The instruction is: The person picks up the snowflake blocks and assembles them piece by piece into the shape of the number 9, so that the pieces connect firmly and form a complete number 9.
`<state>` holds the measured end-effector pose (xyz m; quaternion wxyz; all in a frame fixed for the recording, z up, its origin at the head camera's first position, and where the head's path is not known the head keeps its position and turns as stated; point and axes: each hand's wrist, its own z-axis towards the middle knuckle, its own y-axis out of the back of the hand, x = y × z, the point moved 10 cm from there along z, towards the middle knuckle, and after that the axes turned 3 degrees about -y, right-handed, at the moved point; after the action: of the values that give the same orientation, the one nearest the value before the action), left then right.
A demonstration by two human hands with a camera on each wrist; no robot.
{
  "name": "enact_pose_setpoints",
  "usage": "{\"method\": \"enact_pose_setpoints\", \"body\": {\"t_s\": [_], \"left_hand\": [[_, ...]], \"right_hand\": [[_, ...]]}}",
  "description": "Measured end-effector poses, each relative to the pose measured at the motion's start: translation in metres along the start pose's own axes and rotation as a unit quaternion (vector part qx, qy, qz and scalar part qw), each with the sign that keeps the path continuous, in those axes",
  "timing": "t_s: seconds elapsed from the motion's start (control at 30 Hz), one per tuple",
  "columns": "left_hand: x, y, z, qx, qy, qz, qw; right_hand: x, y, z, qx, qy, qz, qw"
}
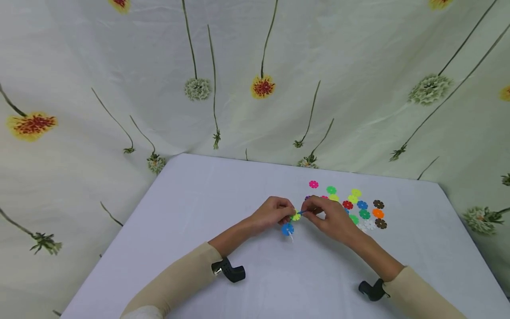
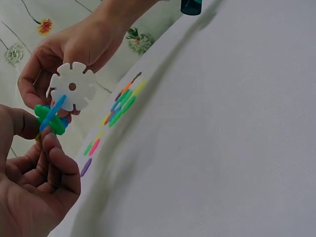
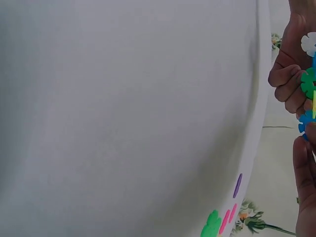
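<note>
Between the two hands is a small chain of notched plastic discs joined at their slots. My left hand (image 1: 272, 212) pinches the chain near its green disc (image 3: 308, 83) and yellow disc (image 1: 296, 216). From that grip hang a blue disc (image 1: 287, 229) and, joined to it, a white disc (image 2: 73, 88). Across from it, my right hand (image 1: 330, 219) pinches another blue disc (image 3: 305, 122) by its edge, right against the yellow one. Whether this blue disc is fully slotted in, I cannot tell. Fingers partly cover the green disc in the head view.
Loose discs lie flat beyond and right of the right hand, among them a pink disc (image 1: 313, 184), an orange disc (image 1: 378, 213) and a brown disc (image 1: 380, 223). A white cloth covers the table (image 1: 199, 190). Behind it hangs a flower-printed curtain (image 1: 239, 119).
</note>
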<state>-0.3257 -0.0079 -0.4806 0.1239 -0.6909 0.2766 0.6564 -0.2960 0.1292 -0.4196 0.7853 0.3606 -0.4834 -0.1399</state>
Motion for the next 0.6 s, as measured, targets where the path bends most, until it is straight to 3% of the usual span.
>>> {"method": "enact_pose_setpoints", "body": {"t_s": [0.2, 0.37, 0.6], "left_hand": [[0.005, 0.006, 0.001, -0.01, 0.008, -0.012, 0.9998], [0.012, 0.011, -0.001, -0.017, 0.023, -0.02, 0.9994], [0.016, 0.01, -0.005, -0.004, 0.031, -0.035, 0.9989]], "right_hand": [[-0.018, 0.007, -0.006, -0.016, -0.027, 0.031, 0.999], [-0.044, 0.016, -0.015, -0.022, -0.063, 0.007, 0.9977], [-0.074, 0.029, -0.038, -0.004, -0.112, -0.029, 0.9933]]}}
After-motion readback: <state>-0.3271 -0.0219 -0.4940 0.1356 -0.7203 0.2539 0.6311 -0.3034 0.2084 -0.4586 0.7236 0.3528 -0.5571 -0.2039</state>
